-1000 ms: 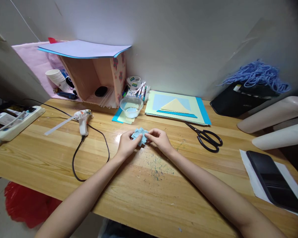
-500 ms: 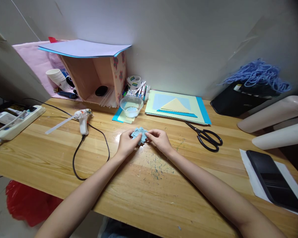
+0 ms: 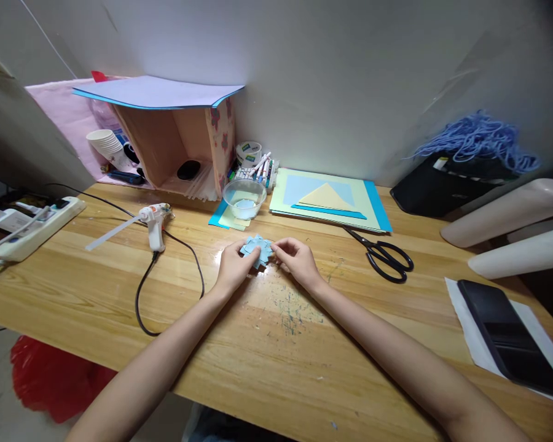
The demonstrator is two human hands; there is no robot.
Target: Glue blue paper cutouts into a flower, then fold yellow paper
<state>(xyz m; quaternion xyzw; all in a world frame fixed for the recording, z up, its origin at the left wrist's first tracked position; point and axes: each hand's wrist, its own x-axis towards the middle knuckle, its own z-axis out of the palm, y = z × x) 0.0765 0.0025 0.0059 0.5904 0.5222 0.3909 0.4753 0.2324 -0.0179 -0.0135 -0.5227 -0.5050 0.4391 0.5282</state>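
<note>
On my feed, left hand (image 3: 233, 266) pinches layered blue paper (image 3: 263, 247), right hand (image 3: 297, 260) nips its edge | I judge it light, easily creased | I'd grip its middle, sparing points

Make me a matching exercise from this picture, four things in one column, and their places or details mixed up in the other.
Column one
1. Blue paper shape
2. Phone
3. Glue gun
4. Yarn

Column two
A. on top of the black case
B. attached to a black cord
C. in the left hand
D. on white paper

Pairs: 1-C, 2-D, 3-B, 4-A
</note>
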